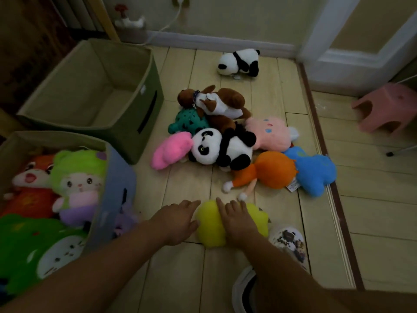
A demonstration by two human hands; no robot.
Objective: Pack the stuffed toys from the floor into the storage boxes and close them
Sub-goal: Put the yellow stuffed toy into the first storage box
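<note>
A yellow stuffed toy lies on the floor in front of me. My left hand touches its left side with fingers stretched forward. My right hand rests flat on top of it. Behind it lies a heap of toys: a panda, a pink one, an orange one, a blue one, a pale pink one, a teal one and a brown-and-white dog. A second panda sits apart near the wall. The grey-blue box at left holds several toys. The green box behind it is empty.
A pink plastic stool stands at the right beyond a floor strip. A patterned round thing lies just right of the yellow toy. A white door frame and skirting board close the far side.
</note>
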